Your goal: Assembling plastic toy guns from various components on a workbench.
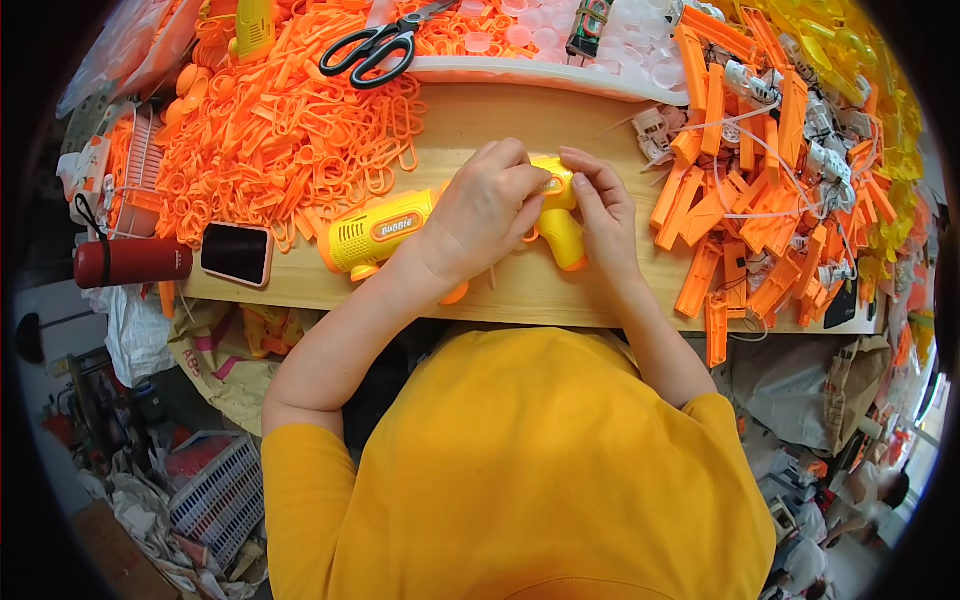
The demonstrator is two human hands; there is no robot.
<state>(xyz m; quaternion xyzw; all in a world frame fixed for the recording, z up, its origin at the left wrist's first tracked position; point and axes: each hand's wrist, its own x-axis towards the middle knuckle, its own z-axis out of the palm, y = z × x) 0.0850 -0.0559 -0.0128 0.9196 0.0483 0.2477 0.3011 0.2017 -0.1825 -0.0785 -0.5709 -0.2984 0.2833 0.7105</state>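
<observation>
A yellow toy gun part with a handle (563, 238) is at the table's middle, between my two hands. My left hand (488, 212) closes over its left side, thumb and fingers bent against it. My right hand (606, 208) pinches at its upper right end; whatever small piece may be between those fingertips is hidden. Left of them lies a yellow toy gun body (378, 232) with an orange oval label, orange front rim and slotted vents. My left wrist and forearm cover part of it, so I cannot tell whether the two yellow parts are joined.
A large heap of orange plastic clips (290, 130) spreads at the left, with black-handled scissors (372, 52) on it. Nearer lie a phone (236, 252) and a red bottle (135, 262). Orange housings with wires (750, 200) pile up at the right. A white tray (540, 76) stands behind.
</observation>
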